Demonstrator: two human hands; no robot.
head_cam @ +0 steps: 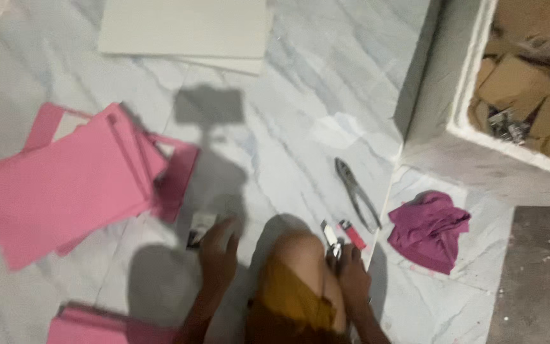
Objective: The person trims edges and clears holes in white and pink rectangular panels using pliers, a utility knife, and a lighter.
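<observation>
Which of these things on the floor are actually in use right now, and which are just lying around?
In hand or at the hands:
- left hand on small dark card
- right hand at white cutter
- red lighter-like piece

Lying about:
- pliers
- magenta cloth
- pink sheets
- white boards
- box of cardboard

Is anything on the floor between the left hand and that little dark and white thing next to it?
No. The left hand is right beside the small packet, fingers almost on it. Only bare floor shows around it; the pink sheets lie off to the side.
</observation>
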